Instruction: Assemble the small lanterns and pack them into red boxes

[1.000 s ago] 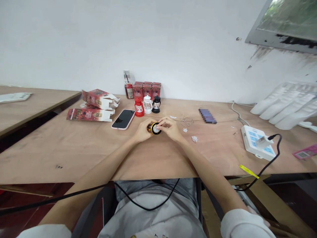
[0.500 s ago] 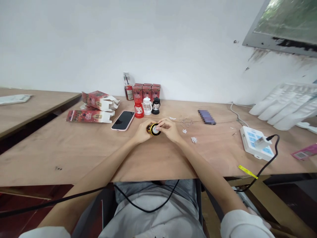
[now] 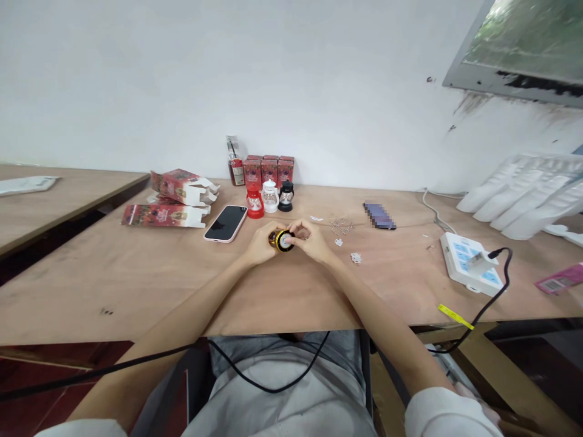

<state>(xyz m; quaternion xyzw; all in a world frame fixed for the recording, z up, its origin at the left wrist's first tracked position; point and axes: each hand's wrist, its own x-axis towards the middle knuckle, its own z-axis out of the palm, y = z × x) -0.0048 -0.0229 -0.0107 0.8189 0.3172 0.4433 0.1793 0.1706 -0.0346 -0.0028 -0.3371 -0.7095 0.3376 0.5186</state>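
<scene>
A small gold-and-black lantern (image 3: pixel 279 240) lies on its side above the table, its round base with a pale centre turned toward me. My left hand (image 3: pixel 263 244) is closed around its body. At the base, my right hand (image 3: pixel 311 241) has its thumb pressed on the pale centre and its fingers bent at the rim. Whether a small part sits under the thumb is hidden. Just beyond stand a red lantern (image 3: pixel 255 202), a white lantern (image 3: pixel 270 197) and a black lantern (image 3: pixel 286 197), all upright in a row.
A phone (image 3: pixel 226 223) lies left of my hands, near opened red cartons (image 3: pixel 166 215). Red boxes (image 3: pixel 268 173) and a bottle (image 3: pixel 236 167) stand by the wall. Thin wire pieces (image 3: pixel 341 226) and small white parts (image 3: pixel 356 258) lie to the right, before a power strip (image 3: pixel 469 264).
My right thumb has shifted on the lantern's base, and the fingers of that hand have curled more. The left hand keeps its hold.
</scene>
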